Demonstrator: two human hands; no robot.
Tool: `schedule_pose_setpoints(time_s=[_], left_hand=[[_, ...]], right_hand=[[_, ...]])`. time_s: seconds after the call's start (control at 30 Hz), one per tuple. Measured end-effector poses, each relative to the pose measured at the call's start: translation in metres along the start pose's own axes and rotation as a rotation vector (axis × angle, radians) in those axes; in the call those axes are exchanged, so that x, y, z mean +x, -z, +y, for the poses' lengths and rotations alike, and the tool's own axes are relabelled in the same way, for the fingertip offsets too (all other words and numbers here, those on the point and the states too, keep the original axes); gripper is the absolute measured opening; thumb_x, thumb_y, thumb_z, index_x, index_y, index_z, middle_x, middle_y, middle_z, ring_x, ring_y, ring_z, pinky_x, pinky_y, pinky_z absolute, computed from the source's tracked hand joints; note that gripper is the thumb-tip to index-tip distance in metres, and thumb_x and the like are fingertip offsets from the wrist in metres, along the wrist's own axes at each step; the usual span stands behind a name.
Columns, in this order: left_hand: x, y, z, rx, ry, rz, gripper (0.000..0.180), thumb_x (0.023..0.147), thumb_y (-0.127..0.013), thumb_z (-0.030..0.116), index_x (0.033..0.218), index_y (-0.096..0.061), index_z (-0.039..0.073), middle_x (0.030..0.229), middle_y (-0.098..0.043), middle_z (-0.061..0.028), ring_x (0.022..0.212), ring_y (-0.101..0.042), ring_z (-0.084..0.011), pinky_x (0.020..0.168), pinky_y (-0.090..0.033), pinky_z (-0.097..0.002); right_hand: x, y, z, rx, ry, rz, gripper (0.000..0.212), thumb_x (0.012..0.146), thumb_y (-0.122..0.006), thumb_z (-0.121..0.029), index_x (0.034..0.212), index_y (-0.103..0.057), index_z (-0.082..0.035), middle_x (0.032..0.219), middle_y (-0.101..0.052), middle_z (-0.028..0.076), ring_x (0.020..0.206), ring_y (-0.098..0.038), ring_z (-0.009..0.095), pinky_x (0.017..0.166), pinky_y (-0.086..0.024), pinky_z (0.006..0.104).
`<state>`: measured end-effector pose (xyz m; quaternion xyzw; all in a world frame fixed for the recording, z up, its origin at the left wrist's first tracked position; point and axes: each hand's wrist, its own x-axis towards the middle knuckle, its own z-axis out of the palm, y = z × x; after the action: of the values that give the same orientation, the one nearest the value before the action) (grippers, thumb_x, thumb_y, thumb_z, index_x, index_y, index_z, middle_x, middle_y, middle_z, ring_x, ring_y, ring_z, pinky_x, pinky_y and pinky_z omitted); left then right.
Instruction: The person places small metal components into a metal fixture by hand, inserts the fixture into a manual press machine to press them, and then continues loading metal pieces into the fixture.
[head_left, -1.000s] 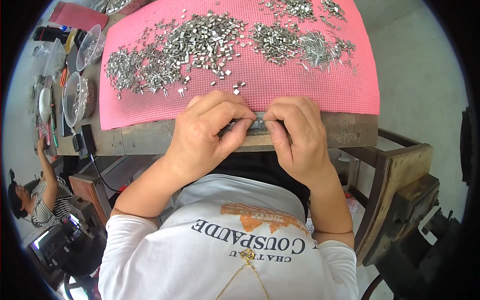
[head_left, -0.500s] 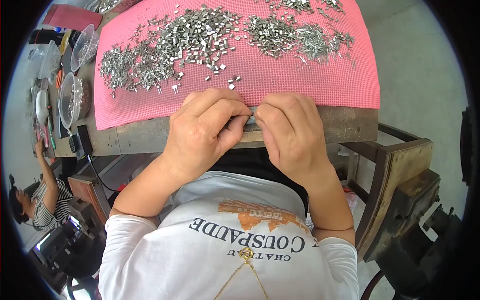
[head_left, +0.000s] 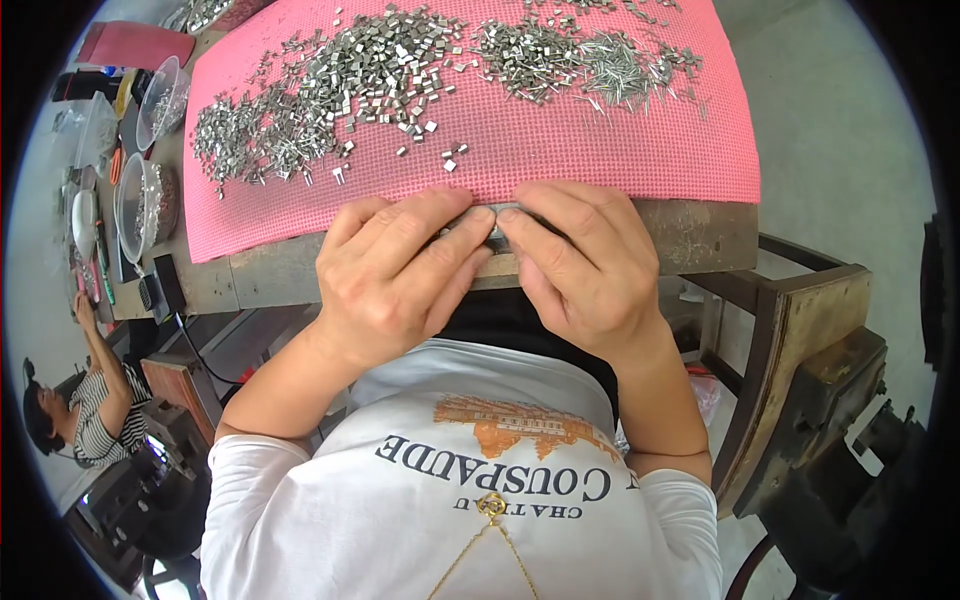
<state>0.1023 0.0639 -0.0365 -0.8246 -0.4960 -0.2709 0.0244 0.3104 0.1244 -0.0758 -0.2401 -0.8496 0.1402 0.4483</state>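
**Hands meet at the bench edge**

Both hands work at the near edge of the pink mat (head_left: 600, 150), clear of the metal bits (head_left: 340, 90) heaped further back. Left hand (head_left: 395, 275) and right hand (head_left: 585, 265), fingers curled together, pinch a small metal piece (head_left: 497, 225) between their touching fingertips.

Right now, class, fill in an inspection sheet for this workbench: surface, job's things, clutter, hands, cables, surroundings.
Surface: wooden bench covered by a pink mesh mat.
Job's things: small metal piece pinched at the bench's near edge; loose metal parts heaped across the mat.
Clutter: clear plastic bowls and small tools at the bench's left end.
Hands: left hand and right hand meet, fingertips on the piece.
Cables: one dark cable hanging under the left end.
Surroundings: another person lower left; wooden frame on the right.
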Motion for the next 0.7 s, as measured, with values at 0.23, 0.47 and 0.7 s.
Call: schedule_pose_setpoints(time_s=[0.23,0.47,0.7], left_hand=[[-0.012,-0.009,-0.008,-0.032,0.114,0.062,0.057,0.074,-0.086,0.013,0.129,-0.075,0.013,0.101,-0.074,-0.0030,0.088,-0.067,-0.0213,0.080,-0.047,-0.0351],[0.000,0.007,0.001,-0.374,0.126,0.022,0.060,0.069,-0.088,0.006,0.127,-0.075,0.008,0.098,-0.077,-0.0067,0.081,-0.065,-0.0240,0.077,-0.047,-0.0360],[0.064,0.012,0.056,-0.609,-0.402,-0.235,0.055,0.072,-0.088,0.015,0.126,-0.076,0.013,0.098,-0.078,-0.0019,0.085,-0.066,-0.0220,0.083,-0.045,-0.0357]], right_hand=[[-0.008,0.004,-0.010,0.141,-0.228,0.060,0.040,0.085,-0.077,-0.007,0.123,-0.072,0.000,0.117,-0.070,0.013,0.099,-0.068,0.032,0.084,-0.055,0.0422],[-0.014,0.043,-0.033,0.261,-0.556,-0.121,0.031,0.099,-0.064,-0.011,0.127,-0.069,0.002,0.109,-0.070,0.019,0.098,-0.068,0.033,0.088,-0.053,0.0384],[-0.085,0.113,-0.074,1.157,-0.910,-0.166,0.052,0.105,-0.055,-0.028,0.150,-0.052,-0.001,0.100,-0.061,-0.001,0.084,-0.052,0.007,0.075,-0.044,0.0248]])
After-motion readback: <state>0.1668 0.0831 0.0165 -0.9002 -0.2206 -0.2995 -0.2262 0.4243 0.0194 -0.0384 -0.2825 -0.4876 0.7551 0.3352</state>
